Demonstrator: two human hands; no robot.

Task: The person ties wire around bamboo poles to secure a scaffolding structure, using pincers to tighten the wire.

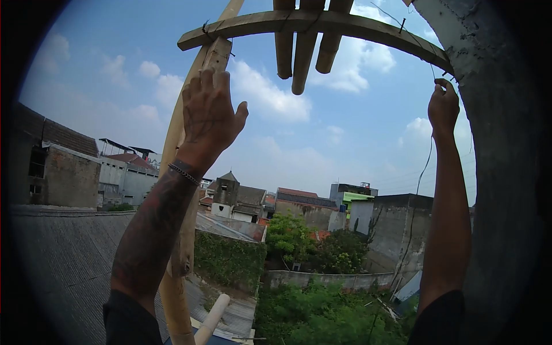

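My left hand (210, 109) is raised against a squared wooden post (217, 54), its back towards me. The fingers rest on the wood and the thumb sticks out to the side, apart from it. Higher on the right, my right hand (444, 106) is closed in a pinch on a thin wire (432, 70), close to the end of a curved wooden beam (345, 24). A lower stretch of wire hangs beside the right forearm. Nails stick out of the beam, and dark ties wrap it at the post. The right fingertips are partly hidden.
Several bamboo poles (305, 49) hang overhead behind the beam. A tall bamboo pole (175, 293) stands by my left arm. The rough concrete column (494, 172) rises at right. Below are a corrugated roof (75, 259), bushes (328, 313) and a low wall (339, 280).
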